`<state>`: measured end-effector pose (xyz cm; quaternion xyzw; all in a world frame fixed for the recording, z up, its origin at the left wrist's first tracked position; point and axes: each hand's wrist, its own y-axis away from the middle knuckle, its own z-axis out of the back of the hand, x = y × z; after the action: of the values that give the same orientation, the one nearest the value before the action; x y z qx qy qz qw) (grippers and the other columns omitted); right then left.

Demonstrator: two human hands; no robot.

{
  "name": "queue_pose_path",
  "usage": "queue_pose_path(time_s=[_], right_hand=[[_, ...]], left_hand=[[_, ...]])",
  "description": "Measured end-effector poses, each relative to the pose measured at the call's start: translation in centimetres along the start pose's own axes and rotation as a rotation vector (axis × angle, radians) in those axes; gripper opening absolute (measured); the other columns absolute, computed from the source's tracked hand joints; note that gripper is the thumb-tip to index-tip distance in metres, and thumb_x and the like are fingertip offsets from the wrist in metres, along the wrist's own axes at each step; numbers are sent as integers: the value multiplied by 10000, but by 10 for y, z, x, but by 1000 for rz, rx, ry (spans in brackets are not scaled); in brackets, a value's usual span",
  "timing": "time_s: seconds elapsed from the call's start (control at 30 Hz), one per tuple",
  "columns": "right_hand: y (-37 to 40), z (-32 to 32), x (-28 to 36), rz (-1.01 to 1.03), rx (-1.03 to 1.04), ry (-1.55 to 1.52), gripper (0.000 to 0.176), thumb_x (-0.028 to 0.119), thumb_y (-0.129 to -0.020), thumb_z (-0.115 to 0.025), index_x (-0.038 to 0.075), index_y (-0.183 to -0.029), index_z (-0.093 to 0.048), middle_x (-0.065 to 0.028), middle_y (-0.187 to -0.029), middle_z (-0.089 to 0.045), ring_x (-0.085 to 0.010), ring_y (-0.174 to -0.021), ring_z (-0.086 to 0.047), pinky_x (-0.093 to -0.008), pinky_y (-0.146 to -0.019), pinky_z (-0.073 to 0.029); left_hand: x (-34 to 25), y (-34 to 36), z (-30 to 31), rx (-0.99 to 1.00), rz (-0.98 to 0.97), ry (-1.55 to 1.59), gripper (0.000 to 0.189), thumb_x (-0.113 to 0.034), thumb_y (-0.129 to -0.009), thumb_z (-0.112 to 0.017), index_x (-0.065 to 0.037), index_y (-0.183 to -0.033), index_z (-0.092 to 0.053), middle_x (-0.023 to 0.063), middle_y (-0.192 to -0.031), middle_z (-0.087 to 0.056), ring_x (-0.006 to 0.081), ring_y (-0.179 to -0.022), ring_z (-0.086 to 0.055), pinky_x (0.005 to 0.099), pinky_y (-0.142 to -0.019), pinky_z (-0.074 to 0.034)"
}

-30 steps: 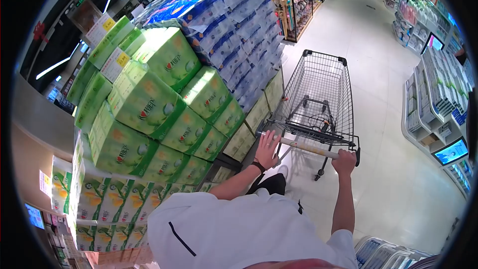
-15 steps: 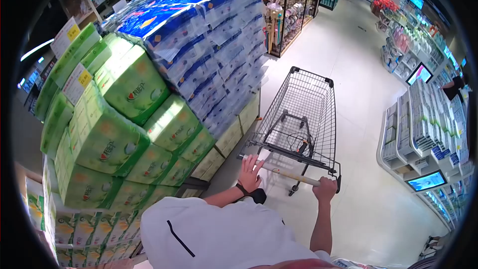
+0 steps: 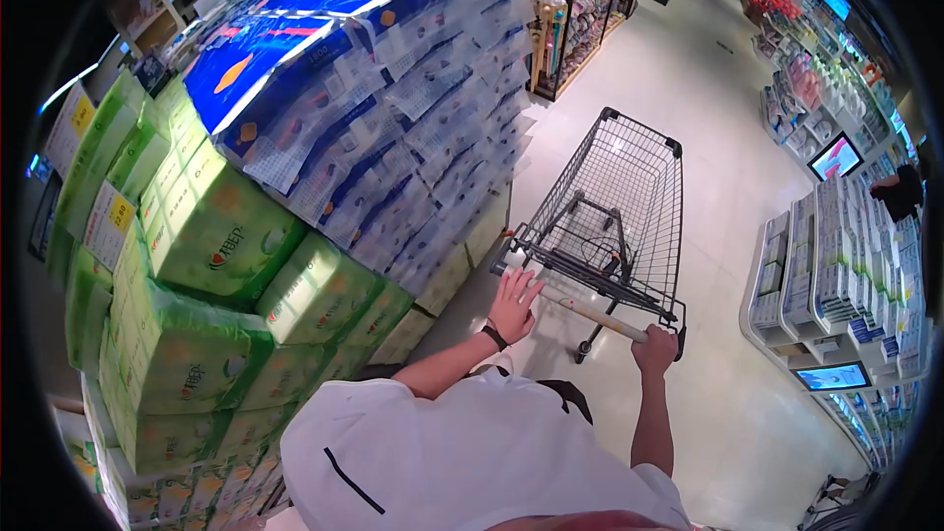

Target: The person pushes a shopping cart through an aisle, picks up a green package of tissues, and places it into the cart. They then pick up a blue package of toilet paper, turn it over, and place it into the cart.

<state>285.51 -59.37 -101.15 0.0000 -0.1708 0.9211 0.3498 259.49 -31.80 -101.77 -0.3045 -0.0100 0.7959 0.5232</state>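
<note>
A grey wire shopping cart (image 3: 629, 197) stands in front of me, its basket bare inside. Its light push bar (image 3: 595, 313) runs across just ahead of my body. My right hand (image 3: 657, 348) is closed round the right end of that bar. Near the bar's left end, my left hand (image 3: 511, 309) rests with fingers stretched out and slightly apart, not wrapped round it. A dark band circles the left wrist. The undersides of both hands are hidden.
Close on my left rise stacked green tissue packs (image 3: 202, 364) with price signs (image 3: 108, 224), and a tall stack of blue-and-white packs (image 3: 383, 118). White shelves (image 3: 826, 275) with small screens line the right. Farther ahead are a rack (image 3: 580, 20) and pale floor (image 3: 698, 69).
The stacks on the left have come nearer and look larger. In view, the cart and both hands have shifted a little up and right. The right hand keeps its grip on the bar.
</note>
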Motion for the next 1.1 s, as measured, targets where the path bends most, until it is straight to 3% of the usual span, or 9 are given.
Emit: queue_pose_path(time_s=[0.13,0.17,0.3,0.43,0.6,0.73,0.9,1.0,1.1], right_hand=[[-48,-18,0,-3,-54,-11,148,103,-623,-725,136,-661,-586,-44,-652,-607,-276,-639,-612,-418,-674,-441],[-60,-23,0,-11,-57,-16,149,104,-622,-726,137,-663,-587,-42,-652,-606,-272,-637,-610,-416,-672,-441],[-106,-50,-15,24,-102,-5,135,118,-631,-705,142,-663,-576,-32,-662,-593,-250,-633,-594,-399,-671,-442],[-161,-72,-45,102,-199,-15,150,105,-607,-686,142,-666,-554,-23,-657,-568,-242,-619,-564,-388,-643,-429],[-238,-104,-126,221,-214,-68,159,109,-607,-674,146,-666,-531,-30,-645,-538,-248,-598,-543,-389,-636,-418],[-321,-120,-235,336,54,-35,166,80,-612,-667,130,-676,-523,-64,-649,-559,-282,-613,-561,-418,-689,-434],[-457,-147,-333,352,301,154,248,92,-575,-740,66,-812,-675,-138,-938,-607,-329,-1048,-549,-515,-1094,-378],[-535,-180,-339,207,360,463,242,121,-818,-725,74,-1055,-717,-188,-1399,-558,-359,-1453,-401,-569,-1234,-225],[-600,-218,-323,30,329,565,216,145,-991,-554,97,-1173,-660,-184,-1553,-460,-351,-1525,-324,-572,-1185,-324]], left_hand=[[19,-64,0,-23,-5,-43,714,-89,-712,-691,-108,-1409,-540,181,-1386,-487,424,-1427,-377,600,-1251,-218],[26,-89,-1,-52,-25,-133,533,-90,-704,-693,-85,-1231,-617,171,-1256,-560,381,-1297,-497,554,-1178,-337],[51,-177,-20,173,139,-232,249,-174,-710,-706,-74,-936,-671,171,-1061,-676,321,-1029,-620,448,-870,-444],[72,-233,-55,352,95,-374,211,-297,-720,-727,-112,-822,-730,96,-790,-716,279,-873,-669,410,-877,-454],[49,-283,-92,400,148,-300,186,-276,-758,-724,-102,-823,-719,117,-815,-726,306,-832,-700,423,-855,-471],[0,-319,-130,566,149,-92,273,-290,-806,-718,-72,-958,-657,132,-752,-694,351,-795,-687,501,-732,-530],[-39,-359,-185,512,-30,-41,311,-316,-904,-679,-68,-1067,-586,108,-754,-663,320,-770,-677,427,-860,-495],[-51,-407,-197,532,-53,-45,306,-346,-962,-636,-68,-1077,-584,104,-789,-670,295,-784,-674,391,-925,-453],[-48,-447,-220,497,-11,-45,317,-370,-990,-607,-66,-1078,-590,98,-814,-679,281,-814,-674,389,-945,-438]])
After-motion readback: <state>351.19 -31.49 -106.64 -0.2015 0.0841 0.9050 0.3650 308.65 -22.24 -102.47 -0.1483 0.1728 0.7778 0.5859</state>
